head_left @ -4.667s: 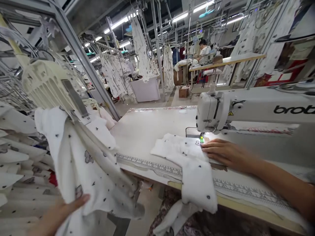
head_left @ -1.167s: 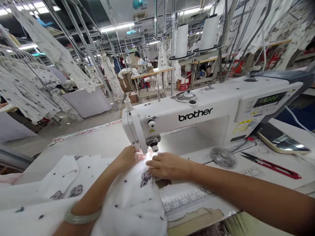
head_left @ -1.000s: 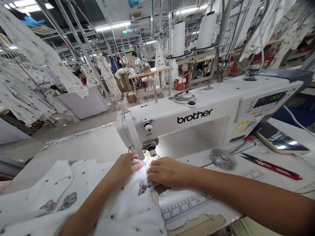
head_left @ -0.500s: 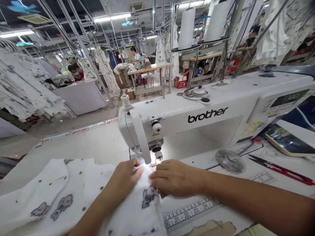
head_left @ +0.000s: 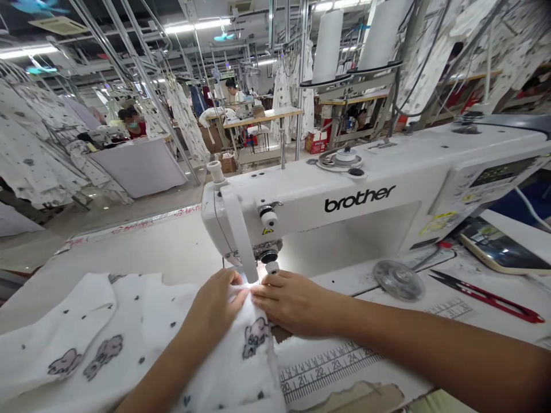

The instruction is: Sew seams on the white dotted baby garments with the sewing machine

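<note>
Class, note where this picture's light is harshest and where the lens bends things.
Head view: the lamp under the sewing machine washes out the printed fabric between the left hand and right hand; ceiling tube lights blow out; wide-angle distortion slants the overhead rails at left.

The white fabric (head_left: 129, 338) and sewing machine (head_left: 344, 195) run past the edges.

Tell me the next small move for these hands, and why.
Probably ease the white printed fabric forward under the sewing machine head: the left hand pinches its edge and the right hand presses it down, fingertips meeting below that head.
</note>
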`<state>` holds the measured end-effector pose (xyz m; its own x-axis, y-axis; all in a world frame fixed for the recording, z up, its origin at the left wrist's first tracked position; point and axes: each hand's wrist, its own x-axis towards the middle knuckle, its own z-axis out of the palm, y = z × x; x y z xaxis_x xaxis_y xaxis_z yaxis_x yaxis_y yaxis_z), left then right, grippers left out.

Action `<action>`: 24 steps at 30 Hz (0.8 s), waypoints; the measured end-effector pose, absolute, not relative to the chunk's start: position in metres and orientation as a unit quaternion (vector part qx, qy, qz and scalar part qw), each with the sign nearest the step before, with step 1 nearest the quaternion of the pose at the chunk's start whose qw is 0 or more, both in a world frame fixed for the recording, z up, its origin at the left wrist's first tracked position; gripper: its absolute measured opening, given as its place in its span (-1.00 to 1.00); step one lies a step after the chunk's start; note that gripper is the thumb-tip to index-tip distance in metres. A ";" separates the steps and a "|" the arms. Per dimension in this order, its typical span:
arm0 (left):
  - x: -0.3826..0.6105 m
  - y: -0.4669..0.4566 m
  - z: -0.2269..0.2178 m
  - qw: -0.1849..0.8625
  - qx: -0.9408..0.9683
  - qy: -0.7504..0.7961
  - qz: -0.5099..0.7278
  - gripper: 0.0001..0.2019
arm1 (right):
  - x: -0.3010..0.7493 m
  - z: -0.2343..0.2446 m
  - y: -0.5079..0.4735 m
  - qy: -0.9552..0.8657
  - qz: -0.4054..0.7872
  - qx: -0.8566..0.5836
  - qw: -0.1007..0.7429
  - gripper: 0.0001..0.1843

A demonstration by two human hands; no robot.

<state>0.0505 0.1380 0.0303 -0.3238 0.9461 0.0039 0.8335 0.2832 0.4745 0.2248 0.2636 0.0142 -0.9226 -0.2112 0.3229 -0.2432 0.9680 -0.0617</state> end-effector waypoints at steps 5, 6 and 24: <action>0.052 0.139 0.026 0.094 0.554 0.809 0.172 -0.89 | 0.223 0.017 0.263 -0.982 0.079 0.105 0.139 -0.76; 0.052 0.140 0.025 0.096 0.543 0.819 0.160 -0.90 | 0.223 0.018 0.263 -0.982 0.082 0.104 0.135 -0.76; 0.049 0.166 0.010 0.071 0.530 0.833 0.142 -0.86 | 0.226 0.022 0.266 -0.987 0.057 0.031 0.144 -0.78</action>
<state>0.0491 0.1663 0.0105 -0.4282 0.9031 0.0327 0.8628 0.3978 0.3120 0.2260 0.2661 0.0220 -0.9566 -0.0452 0.2879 -0.0778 0.9917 -0.1027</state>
